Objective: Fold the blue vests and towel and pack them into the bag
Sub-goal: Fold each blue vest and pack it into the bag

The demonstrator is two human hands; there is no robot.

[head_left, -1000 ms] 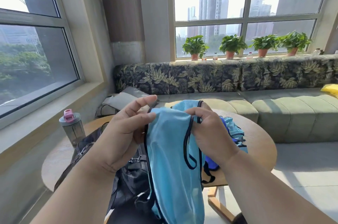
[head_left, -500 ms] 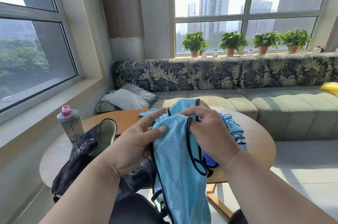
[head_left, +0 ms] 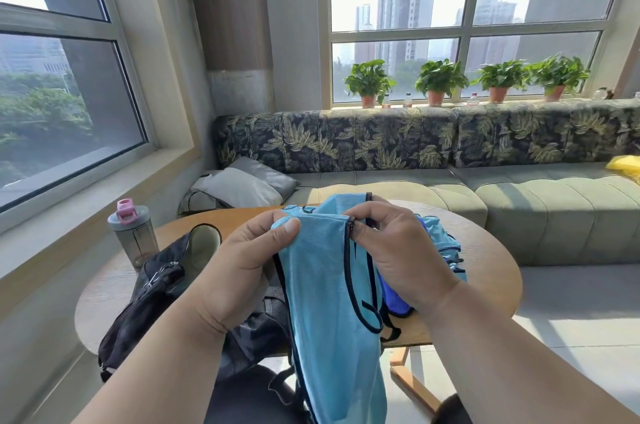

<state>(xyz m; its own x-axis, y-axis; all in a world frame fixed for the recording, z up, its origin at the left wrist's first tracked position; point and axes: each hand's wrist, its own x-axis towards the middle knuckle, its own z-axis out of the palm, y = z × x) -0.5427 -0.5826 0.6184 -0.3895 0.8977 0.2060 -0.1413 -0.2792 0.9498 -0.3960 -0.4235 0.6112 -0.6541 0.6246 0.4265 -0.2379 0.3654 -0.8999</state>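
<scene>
Vest: we are holding up a light blue mesh vest (head_left: 332, 312) with black trim, hanging down over the table's near edge.
Left hand: our left hand (head_left: 239, 271) is pinching its top left corner, thumb on the cloth.
Right hand: our right hand (head_left: 401, 250) is gripping the black-trimmed strap.
Bag: the black bag (head_left: 152, 295) is lying open on the round wooden table (head_left: 491, 267), left of our hands; we cannot tell what is inside.
More vests: another blue pile (head_left: 440, 243) is lying behind our right hand.
Bottle: a pink-lidded bottle (head_left: 133, 236) is standing beyond the bag.
Sofa: a green sofa (head_left: 554, 209) is sitting farthest back.

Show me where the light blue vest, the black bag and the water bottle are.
light blue vest (head_left: 322, 288): head view, mesh front panel.
black bag (head_left: 152, 292): head view, upper side.
water bottle (head_left: 136, 240): head view, grey body.
</scene>
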